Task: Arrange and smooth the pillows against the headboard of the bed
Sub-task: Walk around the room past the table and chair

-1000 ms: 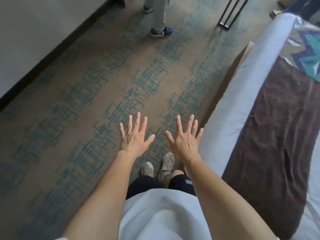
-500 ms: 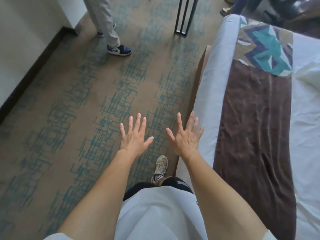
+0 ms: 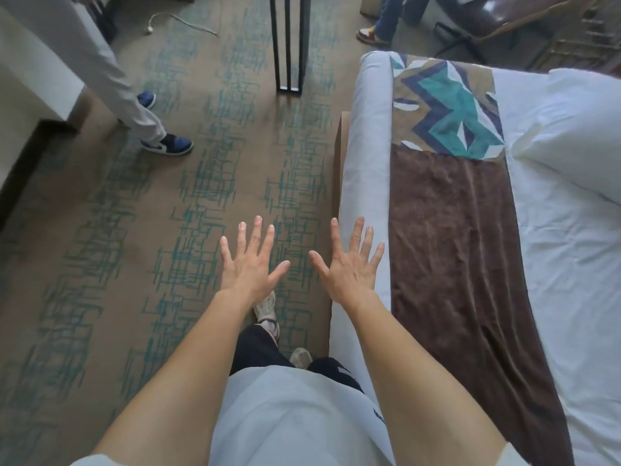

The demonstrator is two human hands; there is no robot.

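While both arms reach straight out in front of me, I see my left hand [image 3: 250, 267] and my right hand [image 3: 349, 267] spread flat with palms down, fingers splayed and holding nothing. The left hand hangs over the patterned carpet [image 3: 100, 264]; the right hand hangs over the near edge of the bed [image 3: 366, 163], not visibly pressing on it. The two hands are side by side, thumbs pointing toward each other with a gap between them.

The bed runs along my right. A brown bed runner [image 3: 453, 264] lies across the white sheet, and its far end carries a teal, navy and tan geometric panel [image 3: 447, 112]. Beyond the runner, at the right edge of the view, one white pillow [image 3: 571, 139] lies on the sheet, well apart from both hands. I cannot see the headboard from here.

Below my arms I see my white shirt, dark trousers and pale shoes [image 3: 267, 312] on the carpet beside the bed base. Farther off, another person's light trouser leg and blue-and-white sneakers [image 3: 168, 146] stand at the left, a black metal frame [image 3: 289, 45] stands on the carpet ahead, and a white cable [image 3: 181, 21] lies near the top of the view.
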